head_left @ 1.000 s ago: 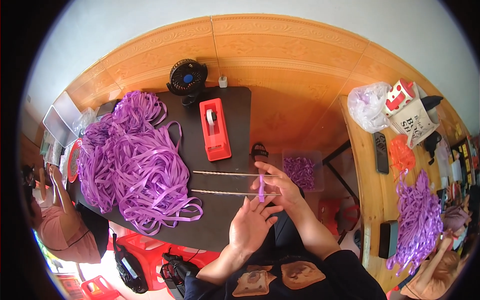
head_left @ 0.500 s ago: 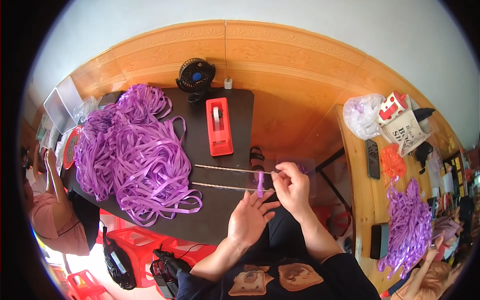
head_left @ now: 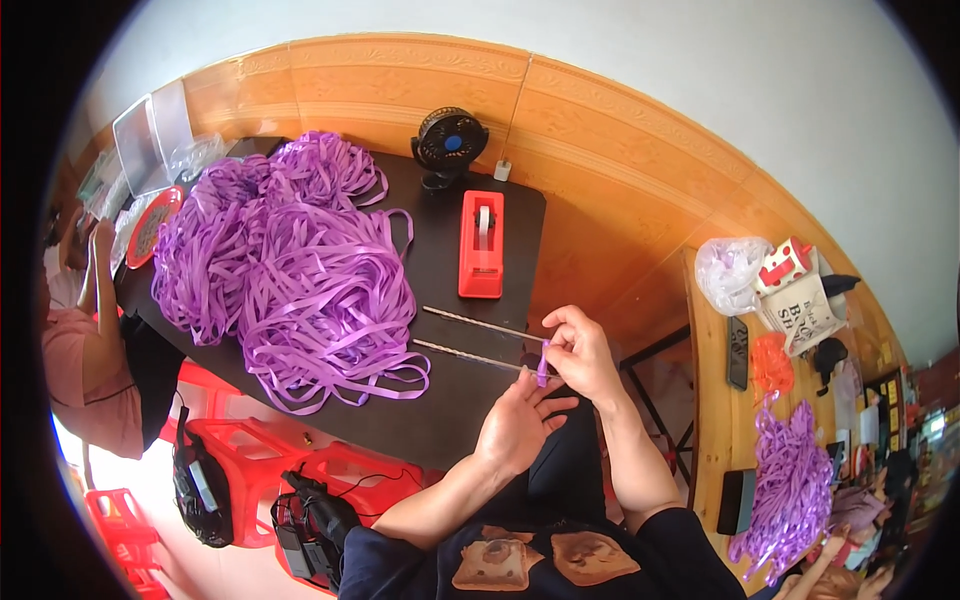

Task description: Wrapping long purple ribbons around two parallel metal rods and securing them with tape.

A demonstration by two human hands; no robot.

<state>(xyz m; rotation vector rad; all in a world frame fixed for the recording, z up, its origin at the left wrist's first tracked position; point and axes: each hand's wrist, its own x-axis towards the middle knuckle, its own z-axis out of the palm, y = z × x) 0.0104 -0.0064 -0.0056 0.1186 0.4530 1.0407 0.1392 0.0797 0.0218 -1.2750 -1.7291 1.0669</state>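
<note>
Two thin twisted metal rods (head_left: 470,352) run side by side over the dark table's right part, their right ends beyond its edge. A short piece of purple ribbon (head_left: 543,365) goes around both rods near those ends. My right hand (head_left: 588,362) pinches the ribbon from the right, thumb and forefinger together at the upper rod. From below, my left hand (head_left: 512,428) has thumb and forefinger closed at the ribbon by the lower rod; its other fingers are loosely spread. Fingertips partly hide the ribbon's lower end.
A big heap of purple ribbon (head_left: 310,270) covers much of the dark table (head_left: 440,420). Behind stand a red tape dispenser (head_left: 482,262) and a black fan (head_left: 450,142). Red stools (head_left: 245,465) hold black bags. Right, a wooden table (head_left: 708,400) bears more ribbon. Other people sit at both sides.
The view has shifted, so the table sits further left and higher. My right hand has come in to the ribbon, and my left thumb and forefinger have closed at its lower end.
</note>
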